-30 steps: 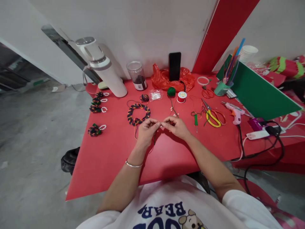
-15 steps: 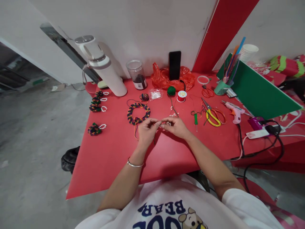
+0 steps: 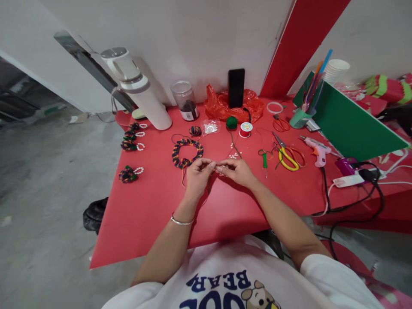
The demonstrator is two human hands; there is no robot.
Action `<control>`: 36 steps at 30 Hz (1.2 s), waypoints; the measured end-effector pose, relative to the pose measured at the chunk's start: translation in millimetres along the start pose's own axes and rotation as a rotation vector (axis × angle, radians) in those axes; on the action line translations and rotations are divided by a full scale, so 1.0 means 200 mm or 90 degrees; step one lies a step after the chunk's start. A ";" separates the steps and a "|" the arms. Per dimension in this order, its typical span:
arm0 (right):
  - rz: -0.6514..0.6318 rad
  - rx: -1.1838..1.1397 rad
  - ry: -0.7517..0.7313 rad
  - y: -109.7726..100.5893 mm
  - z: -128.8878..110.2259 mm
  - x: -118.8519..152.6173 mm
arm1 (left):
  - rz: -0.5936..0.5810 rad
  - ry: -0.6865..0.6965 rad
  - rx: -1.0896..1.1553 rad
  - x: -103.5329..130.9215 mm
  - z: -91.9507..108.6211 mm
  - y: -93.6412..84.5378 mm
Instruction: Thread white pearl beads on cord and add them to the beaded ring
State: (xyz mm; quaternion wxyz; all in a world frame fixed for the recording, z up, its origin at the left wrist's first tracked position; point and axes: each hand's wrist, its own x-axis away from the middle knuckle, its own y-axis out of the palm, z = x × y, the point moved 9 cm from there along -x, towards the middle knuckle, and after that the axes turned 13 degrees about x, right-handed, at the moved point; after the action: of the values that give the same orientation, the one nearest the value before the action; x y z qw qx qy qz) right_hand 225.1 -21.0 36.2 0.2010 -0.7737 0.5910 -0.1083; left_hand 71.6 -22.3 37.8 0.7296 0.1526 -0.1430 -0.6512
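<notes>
My left hand (image 3: pixel 198 175) and my right hand (image 3: pixel 237 171) meet fingertip to fingertip above the table, both pinched closed. A thin thread runs between them, and a few small white beads (image 3: pixel 222 172) show by my right fingers; the fingers hide most of it. Thread ends hang below my left hand. Just behind it lies a braided multicolour yarn ring (image 3: pixel 175 158), its loose strands trailing forward. Loose white beads (image 3: pixel 234 156) are scattered behind my right hand, near a green yarn ball (image 3: pixel 231 122) and a red thread spool (image 3: pixel 245 132).
Yarn bundles with white bead loops (image 3: pixel 128 174) line the left side. A bead bag (image 3: pixel 210 127), jar (image 3: pixel 185 103), white flask (image 3: pixel 151 105) and phone (image 3: pixel 236 88) stand behind. Rightward lie a green-handled tool (image 3: pixel 264 161), yellow scissors (image 3: pixel 288 159), glue gun (image 3: pixel 317 150) and power strip (image 3: pixel 350 179).
My fingers have shifted slightly at the pinch, and the beads show a little lower under my right fingers. More thread is visible hanging beneath my left hand. The things on the table stay put.
</notes>
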 end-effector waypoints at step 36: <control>0.154 0.218 -0.207 -0.05 -0.15 0.05 | -0.056 -0.182 0.069 0.03 -0.14 0.04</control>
State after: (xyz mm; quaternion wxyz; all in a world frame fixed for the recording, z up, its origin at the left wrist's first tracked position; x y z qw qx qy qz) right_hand 225.3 -33.5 66.6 0.4326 -0.6595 0.6121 -0.0565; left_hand 91.6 -25.6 15.8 0.6633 0.1040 -0.2734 -0.6888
